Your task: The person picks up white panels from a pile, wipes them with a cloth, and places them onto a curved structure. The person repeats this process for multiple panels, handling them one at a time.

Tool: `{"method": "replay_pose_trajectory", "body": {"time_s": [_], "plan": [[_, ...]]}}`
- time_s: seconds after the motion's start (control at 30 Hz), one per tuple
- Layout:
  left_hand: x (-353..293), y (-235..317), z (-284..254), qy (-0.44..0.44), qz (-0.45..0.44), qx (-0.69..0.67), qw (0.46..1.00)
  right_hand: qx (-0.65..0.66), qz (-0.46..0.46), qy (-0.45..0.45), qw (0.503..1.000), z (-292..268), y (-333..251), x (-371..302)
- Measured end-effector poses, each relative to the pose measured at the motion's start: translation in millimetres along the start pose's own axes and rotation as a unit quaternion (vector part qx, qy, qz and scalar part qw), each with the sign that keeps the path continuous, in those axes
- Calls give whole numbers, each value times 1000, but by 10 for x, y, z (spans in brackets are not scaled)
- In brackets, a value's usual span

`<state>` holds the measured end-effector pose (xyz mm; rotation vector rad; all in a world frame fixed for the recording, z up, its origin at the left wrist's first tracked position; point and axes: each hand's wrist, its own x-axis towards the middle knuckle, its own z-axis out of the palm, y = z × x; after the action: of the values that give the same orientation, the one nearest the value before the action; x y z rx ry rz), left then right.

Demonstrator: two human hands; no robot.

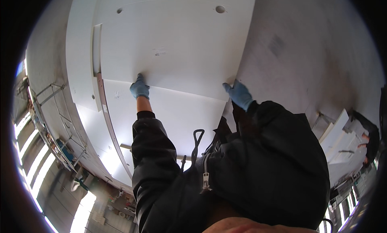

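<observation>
Both my hands wear blue gloves and grip the near edge of a large white panel (169, 43) with round holes near its far end. My left hand (139, 87) holds that edge left of the middle, fingers curled over it. My right hand (239, 94) holds the edge at its right corner. Under the panel lies another white board (177, 112), partly covered by it. My black jacket sleeves and a hanging zipper pull fill the lower part of the view.
A grey concrete floor (314, 59) spreads to the right. Another person (369, 142) bends over white panels at the far right. A metal rack (52, 124) and bright windows curve along the left rim.
</observation>
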<state>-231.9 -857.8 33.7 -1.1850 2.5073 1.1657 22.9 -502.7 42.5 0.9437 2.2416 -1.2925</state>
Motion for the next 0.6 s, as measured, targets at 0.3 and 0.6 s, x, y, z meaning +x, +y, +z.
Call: {"method": "replay_pose_trajectory", "body": {"time_s": [0.3,0.6], "plan": [[111,-68,6,-23,-10,-58,998,137,73,-5,988,94,5,-237],[293,-207,-69,-36,39,148,988,37,-36,11,999,534,339,-435]]}}
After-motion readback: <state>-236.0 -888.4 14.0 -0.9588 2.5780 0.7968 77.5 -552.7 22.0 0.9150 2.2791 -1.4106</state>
